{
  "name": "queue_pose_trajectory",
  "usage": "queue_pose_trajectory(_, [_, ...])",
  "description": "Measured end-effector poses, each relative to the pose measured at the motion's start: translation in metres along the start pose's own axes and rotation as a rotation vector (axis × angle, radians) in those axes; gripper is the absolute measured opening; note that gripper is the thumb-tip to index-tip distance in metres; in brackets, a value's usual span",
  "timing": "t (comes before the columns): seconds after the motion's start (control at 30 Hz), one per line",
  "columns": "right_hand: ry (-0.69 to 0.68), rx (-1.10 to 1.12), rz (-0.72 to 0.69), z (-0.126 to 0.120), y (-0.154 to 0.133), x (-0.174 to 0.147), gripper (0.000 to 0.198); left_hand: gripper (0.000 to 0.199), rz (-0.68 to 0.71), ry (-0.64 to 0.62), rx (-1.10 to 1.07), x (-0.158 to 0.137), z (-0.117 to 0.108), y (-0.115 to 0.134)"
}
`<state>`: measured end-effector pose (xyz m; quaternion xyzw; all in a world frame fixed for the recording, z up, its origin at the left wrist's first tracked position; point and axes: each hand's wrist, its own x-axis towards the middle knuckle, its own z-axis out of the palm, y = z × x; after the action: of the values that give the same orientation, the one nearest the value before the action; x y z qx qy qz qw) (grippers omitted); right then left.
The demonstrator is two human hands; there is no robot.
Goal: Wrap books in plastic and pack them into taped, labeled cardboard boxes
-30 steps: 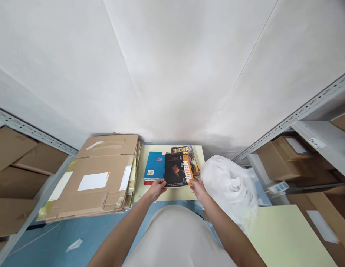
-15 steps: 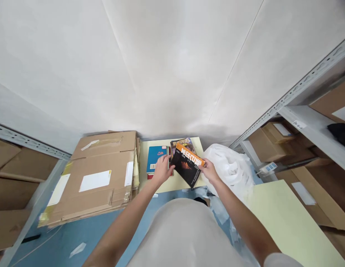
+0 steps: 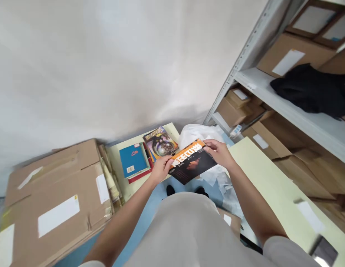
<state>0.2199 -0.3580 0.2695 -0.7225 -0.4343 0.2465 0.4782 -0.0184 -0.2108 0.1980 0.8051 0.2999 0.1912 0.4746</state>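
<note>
A black magazine (image 3: 190, 163) with an orange band and large white characters hangs between my two hands, in front of the table edge. My left hand (image 3: 160, 169) pinches its left corner, thumb on the cover. On the opposite side, my right hand (image 3: 217, 151) grips the upper right corner. Just beyond lies another magazine (image 3: 160, 142) with a colourful cover. Left of that one, a blue book (image 3: 132, 159) with a barcode label rests on a red book (image 3: 140, 177). The fingers behind the held magazine are partly hidden.
Flattened cardboard boxes (image 3: 58, 200) are stacked at the left. A white plastic bag (image 3: 199, 133) sits behind my right hand. At the right stand a pale table (image 3: 261, 178) with a phone (image 3: 324, 250) and a shelf (image 3: 261, 89) holding cartons and black cloth (image 3: 311, 89).
My view has turned to the right. The black magazine has been swung away from the stack and levelled, and my left hand now holds its left corner.
</note>
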Motion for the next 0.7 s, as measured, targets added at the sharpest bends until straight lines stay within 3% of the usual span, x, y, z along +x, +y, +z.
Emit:
queue_pose_trajectory(0.1, [0.091,-0.027,0.065,-0.045,0.02,-0.024,0.028,0.042,-0.095,0.016,-0.196,0.006,0.031,0.016])
queue_pose_trajectory(0.27, [0.446,0.376,0.215,-0.101,0.051,-0.082,0.041,0.046,-0.222,-0.135,-0.529,0.016,0.104,0.059])
queue_pose_trajectory(0.37, [0.517,0.544,0.289,-0.119,0.067,-0.121,0.046,0.042,-0.258,-0.22,-0.661,0.019,0.153,0.09])
queue_pose_trajectory(0.53, [0.493,0.58,0.386,-0.152,0.095,-0.18,0.045,0.043,-0.268,-0.341,-0.632,0.02,0.224,0.126])
queue_pose_trajectory(0.7, [0.61,0.61,0.424,-0.193,0.126,-0.228,0.042,0.056,-0.268,-0.591,-0.478,0.013,0.268,0.142])
